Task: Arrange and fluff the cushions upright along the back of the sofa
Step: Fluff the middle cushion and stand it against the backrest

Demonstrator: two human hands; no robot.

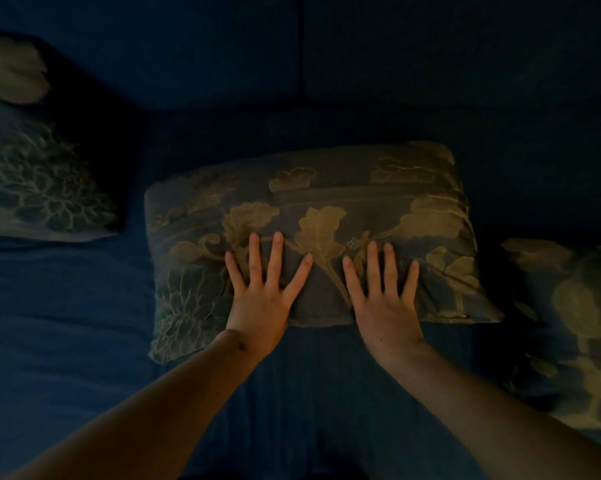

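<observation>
A grey cushion with a gold leaf pattern (326, 202) lies flat in the middle of the dark blue sofa seat (67, 306). My left hand (262, 292) and my right hand (384, 296) rest palm-down on its near edge, fingers spread, holding nothing. A second patterned cushion (32, 174) leans at the far left against the sofa back (430, 46). A third cushion (576, 334) lies at the right edge of the seat, partly cut off by the frame. The room is dim.
A vertical seam (301, 46) divides the sofa's back cushions. Open blue seat fabric stretches to the left of the middle cushion and in front of it, under my forearms.
</observation>
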